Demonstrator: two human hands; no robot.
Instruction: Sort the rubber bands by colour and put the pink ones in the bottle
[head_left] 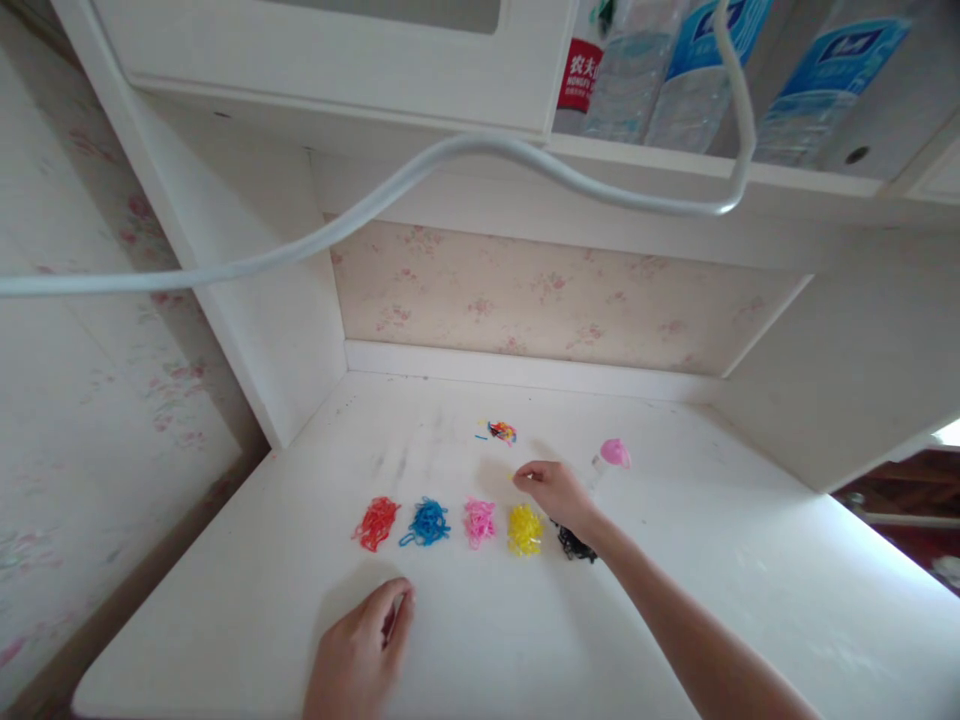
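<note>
My right hand [551,488] reaches over the white table with thumb and fingers pinched on a tiny yellow rubber band [512,477]. Just below it lies a yellow pile of rubber bands [525,530], and a black pile [574,542] is partly covered by my wrist. Leftward in the same row are a pink pile [480,522], a blue pile [428,522] and a red pile [376,523]. A small mixed-colour heap [502,432] sits farther back. In front of the row, my left hand [364,645] is closed, thumb against forefinger; whatever its fingers hold, if anything, is hidden.
A small clear container with a pink top [615,453] is beyond my right wrist. The white table [247,580] ends at a low back ledge. A white cable [450,150] crosses high in front, below a shelf with several water bottles [697,75].
</note>
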